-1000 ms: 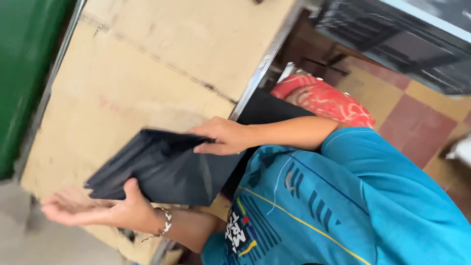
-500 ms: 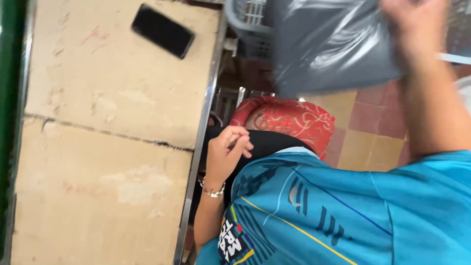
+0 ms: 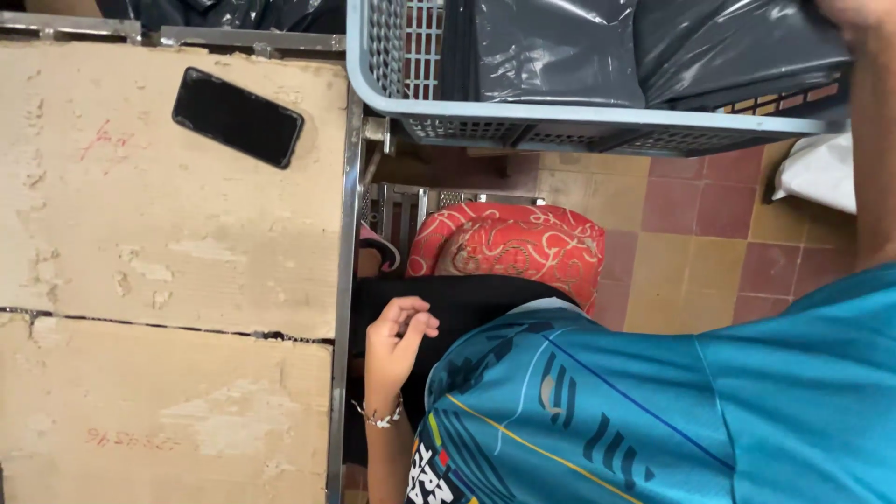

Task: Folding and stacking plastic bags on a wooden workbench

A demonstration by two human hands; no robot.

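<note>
The right hand (image 3: 854,11), mostly out of frame, met the dark plastic bag (image 3: 737,47) in the grey basket (image 3: 579,117); its grip couldn't be told. The left hand (image 3: 397,341) hung loosely curled and empty. That bag looked light, limp and slippery, best pinched at its top edge.

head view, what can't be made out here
- Right hand: cut off by the top edge, so its grip on the grey bags can't be told.
- Basket: top and right side run past the frame; the bags hide its inside.
- Phone: screen dark, nothing readable.
- Red marks on the cardboard: too faint to make out.
- Left hand: loosely curled, empty, beside the table edge.
</note>
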